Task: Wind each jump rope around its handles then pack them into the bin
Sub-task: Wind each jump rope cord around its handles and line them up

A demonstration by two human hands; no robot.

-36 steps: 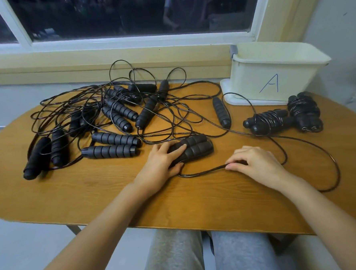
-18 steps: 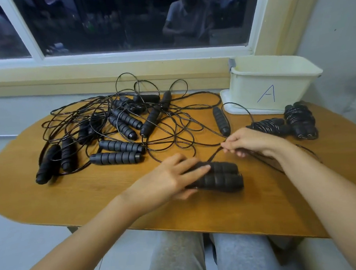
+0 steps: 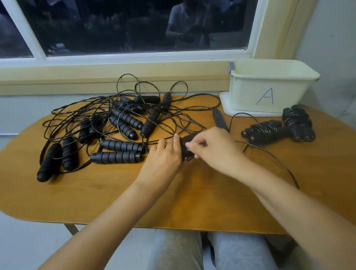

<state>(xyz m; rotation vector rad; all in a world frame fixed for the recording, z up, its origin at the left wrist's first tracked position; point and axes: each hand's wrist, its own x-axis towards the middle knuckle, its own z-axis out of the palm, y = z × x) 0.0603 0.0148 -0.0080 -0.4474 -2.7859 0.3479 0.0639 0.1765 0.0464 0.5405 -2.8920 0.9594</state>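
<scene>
Many tangled jump ropes (image 3: 128,119) litter the table (image 3: 93,194) beneath a window (image 3: 124,23).

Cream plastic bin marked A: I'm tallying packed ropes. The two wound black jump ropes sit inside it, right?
No. The two wound black jump ropes lie on the oval wooden table in front of the cream plastic bin marked A, not inside it; the head view shows this.

Oval wooden table (image 3: 93,194) below a dark, white-framed window (image 3: 124,21)
</scene>
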